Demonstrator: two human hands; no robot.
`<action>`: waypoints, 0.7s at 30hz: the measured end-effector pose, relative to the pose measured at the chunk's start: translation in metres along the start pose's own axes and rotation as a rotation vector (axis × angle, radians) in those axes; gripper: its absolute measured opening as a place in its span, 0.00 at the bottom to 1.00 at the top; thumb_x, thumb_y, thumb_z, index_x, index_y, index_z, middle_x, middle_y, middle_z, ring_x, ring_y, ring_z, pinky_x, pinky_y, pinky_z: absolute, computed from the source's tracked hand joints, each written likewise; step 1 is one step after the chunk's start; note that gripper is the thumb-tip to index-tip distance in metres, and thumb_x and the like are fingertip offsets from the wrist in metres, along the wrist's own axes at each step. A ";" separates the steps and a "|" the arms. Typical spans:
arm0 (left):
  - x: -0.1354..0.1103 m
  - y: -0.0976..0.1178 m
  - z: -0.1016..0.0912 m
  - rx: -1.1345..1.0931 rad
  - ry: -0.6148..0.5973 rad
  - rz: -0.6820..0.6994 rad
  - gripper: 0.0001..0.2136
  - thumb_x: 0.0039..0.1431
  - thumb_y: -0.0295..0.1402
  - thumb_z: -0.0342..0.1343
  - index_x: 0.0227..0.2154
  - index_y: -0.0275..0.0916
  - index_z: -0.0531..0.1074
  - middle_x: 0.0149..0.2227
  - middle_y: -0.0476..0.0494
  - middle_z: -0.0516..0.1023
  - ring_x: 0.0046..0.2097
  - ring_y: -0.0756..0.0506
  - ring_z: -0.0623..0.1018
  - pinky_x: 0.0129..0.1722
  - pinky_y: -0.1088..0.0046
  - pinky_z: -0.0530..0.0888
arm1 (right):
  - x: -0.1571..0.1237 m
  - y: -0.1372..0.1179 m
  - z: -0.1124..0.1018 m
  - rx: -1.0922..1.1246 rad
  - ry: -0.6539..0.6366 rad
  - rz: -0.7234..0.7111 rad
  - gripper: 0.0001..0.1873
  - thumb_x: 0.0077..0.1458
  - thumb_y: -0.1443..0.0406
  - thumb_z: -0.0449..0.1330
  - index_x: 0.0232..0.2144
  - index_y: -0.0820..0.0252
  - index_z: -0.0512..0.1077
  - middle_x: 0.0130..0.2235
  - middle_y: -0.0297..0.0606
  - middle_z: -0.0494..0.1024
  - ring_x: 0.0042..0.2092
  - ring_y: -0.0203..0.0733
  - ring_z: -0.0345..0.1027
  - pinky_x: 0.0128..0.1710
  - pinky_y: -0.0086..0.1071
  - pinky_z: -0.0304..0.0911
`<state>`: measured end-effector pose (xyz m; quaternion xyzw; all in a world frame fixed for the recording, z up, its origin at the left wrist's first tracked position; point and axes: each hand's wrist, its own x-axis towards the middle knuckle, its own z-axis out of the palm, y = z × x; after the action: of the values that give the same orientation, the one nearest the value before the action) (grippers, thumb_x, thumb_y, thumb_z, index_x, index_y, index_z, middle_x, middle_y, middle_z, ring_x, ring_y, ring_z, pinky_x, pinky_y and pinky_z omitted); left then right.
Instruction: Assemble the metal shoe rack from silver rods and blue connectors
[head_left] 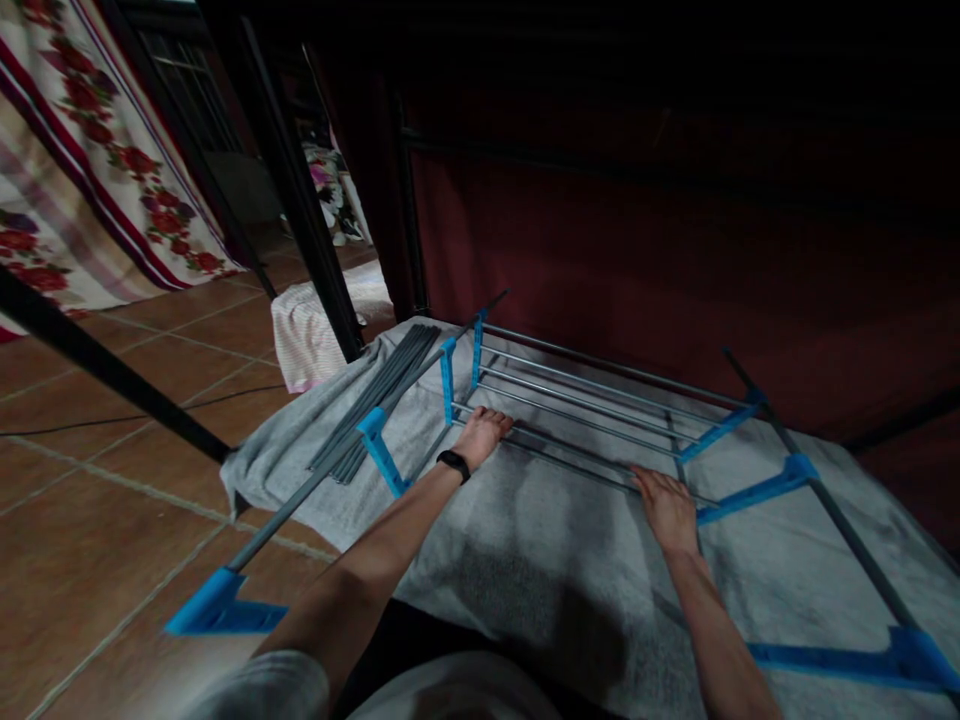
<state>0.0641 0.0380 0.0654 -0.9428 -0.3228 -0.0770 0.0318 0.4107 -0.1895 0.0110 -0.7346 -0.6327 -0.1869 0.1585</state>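
Note:
A rack frame of grey metal tubes (pixel 577 359) joined by blue plastic brackets (pixel 382 455) lies on a grey blanket (pixel 510 560). My left hand (pixel 484 438), with a black band on the wrist, is closed over the left part of a crossbar (pixel 559 460). Toward the right end of the same bars, my right hand (pixel 664 500) curls its fingers over the tube from above. Several thin crossbars run between the left and right brackets. Blue brackets (pixel 757 492) also sit along the right side tube (pixel 855 545).
Loose grey tubes (pixel 382 395) lie bundled on the blanket at the left. Dark metal posts (pixel 300 190) stand beside the bed, with a dark red cloth (pixel 637 270) behind. A floral curtain (pixel 97 130) hangs over the tiled floor (pixel 112 480); a black cable (pixel 217 400) crosses it.

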 end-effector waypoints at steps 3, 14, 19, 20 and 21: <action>0.001 -0.001 0.002 0.007 0.001 0.010 0.15 0.72 0.25 0.43 0.50 0.40 0.74 0.44 0.40 0.79 0.48 0.41 0.76 0.54 0.61 0.64 | 0.001 0.001 -0.001 0.005 0.001 -0.010 0.18 0.72 0.63 0.50 0.52 0.57 0.78 0.47 0.43 0.84 0.45 0.47 0.75 0.47 0.39 0.62; 0.000 -0.001 0.001 -0.038 0.006 0.010 0.14 0.72 0.26 0.44 0.49 0.39 0.74 0.46 0.40 0.80 0.50 0.41 0.76 0.54 0.62 0.64 | 0.000 -0.001 -0.004 0.019 -0.012 -0.001 0.22 0.73 0.59 0.47 0.53 0.60 0.78 0.46 0.45 0.84 0.45 0.49 0.74 0.48 0.40 0.62; -0.002 -0.001 0.000 -0.091 0.023 0.003 0.13 0.72 0.26 0.45 0.48 0.39 0.74 0.46 0.39 0.79 0.50 0.41 0.76 0.54 0.62 0.65 | -0.007 -0.002 0.001 0.047 0.004 0.009 0.23 0.72 0.61 0.45 0.58 0.61 0.75 0.49 0.47 0.83 0.49 0.50 0.74 0.54 0.43 0.63; -0.002 -0.001 -0.001 -0.095 0.021 0.000 0.13 0.72 0.26 0.45 0.48 0.39 0.74 0.46 0.39 0.79 0.50 0.41 0.76 0.54 0.62 0.65 | -0.009 -0.003 0.003 0.055 0.009 0.011 0.24 0.73 0.61 0.45 0.59 0.61 0.73 0.50 0.48 0.82 0.50 0.50 0.74 0.56 0.44 0.63; -0.002 -0.001 -0.001 -0.098 0.018 -0.006 0.13 0.72 0.25 0.44 0.47 0.39 0.75 0.45 0.39 0.79 0.50 0.41 0.76 0.55 0.63 0.65 | -0.011 -0.004 0.004 0.063 0.016 0.014 0.25 0.73 0.60 0.44 0.61 0.61 0.72 0.52 0.48 0.82 0.53 0.51 0.73 0.58 0.45 0.63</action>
<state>0.0615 0.0372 0.0660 -0.9415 -0.3213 -0.1014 -0.0116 0.4052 -0.1964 0.0024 -0.7321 -0.6319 -0.1717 0.1878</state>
